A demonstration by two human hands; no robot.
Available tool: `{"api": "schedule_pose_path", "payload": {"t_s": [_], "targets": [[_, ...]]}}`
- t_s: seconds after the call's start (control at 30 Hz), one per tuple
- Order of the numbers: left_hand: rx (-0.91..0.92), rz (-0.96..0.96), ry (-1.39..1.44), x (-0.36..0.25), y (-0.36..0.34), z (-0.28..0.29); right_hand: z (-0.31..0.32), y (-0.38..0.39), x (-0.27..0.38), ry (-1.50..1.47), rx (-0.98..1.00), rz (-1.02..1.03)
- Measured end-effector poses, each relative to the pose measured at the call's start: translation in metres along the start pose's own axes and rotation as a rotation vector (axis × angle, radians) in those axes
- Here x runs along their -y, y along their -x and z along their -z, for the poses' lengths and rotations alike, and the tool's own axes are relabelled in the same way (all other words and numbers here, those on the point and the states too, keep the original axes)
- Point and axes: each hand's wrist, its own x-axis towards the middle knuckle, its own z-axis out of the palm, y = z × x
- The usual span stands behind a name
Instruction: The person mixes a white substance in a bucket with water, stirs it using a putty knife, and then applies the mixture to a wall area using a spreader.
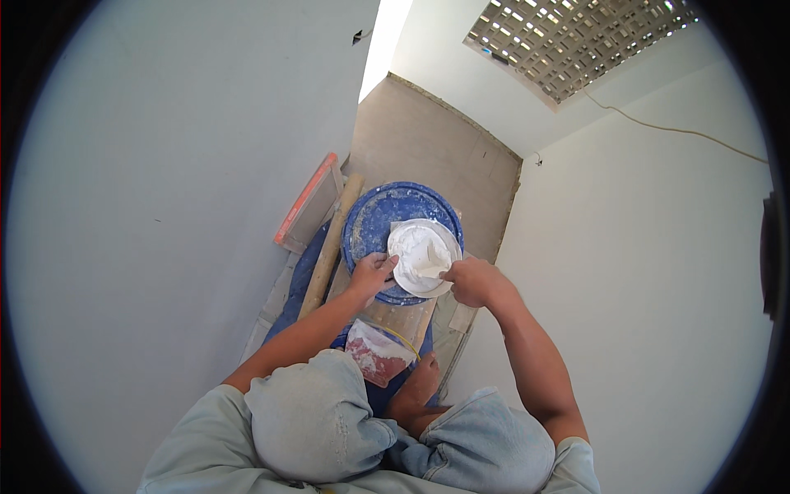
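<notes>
A shallow white round dish (451,239) holding white paste or powder (415,247) rests on a blue round drum top (387,216) splashed with white. My left hand (374,277) grips the dish's near-left rim, thumb over the edge and fingers curled below. From the right, my right hand (475,282) is closed around the end of a small pale scraper (431,270), whose flat end lies in the white stuff; its handle is hidden in my fist. Close to my knees sits an open reddish bag (378,360) with white powder in it.
A wooden pole (327,257) and a panel with an orange-red edge (307,202) lean left of the drum. Pale walls (189,181) stand close on both sides. My bare foot (420,377) is beside the bag. A latticed opening (568,41) is high at the far right.
</notes>
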Motion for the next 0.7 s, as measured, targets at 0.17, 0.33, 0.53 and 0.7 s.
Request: {"api": "schedule_pose_path", "payload": {"t_s": [0.17,0.33,0.53,0.7], "targets": [[0.043,-0.04,0.05,-0.004,-0.001,0.0,-0.007,-0.004,0.029,-0.08,-0.249,-0.169],[-0.011,-0.045,-0.008,0.006,0.002,-0.001,-0.034,-0.002,0.021,-0.037,-0.079,-0.086],[-0.007,-0.046,0.023,-0.003,0.006,0.001,0.035,0.013,0.035,-0.072,-0.2,-0.141],[-0.024,-0.063,-0.013,0.006,-0.005,0.001,-0.057,-0.023,0.029,-0.073,-0.212,-0.128]]}}
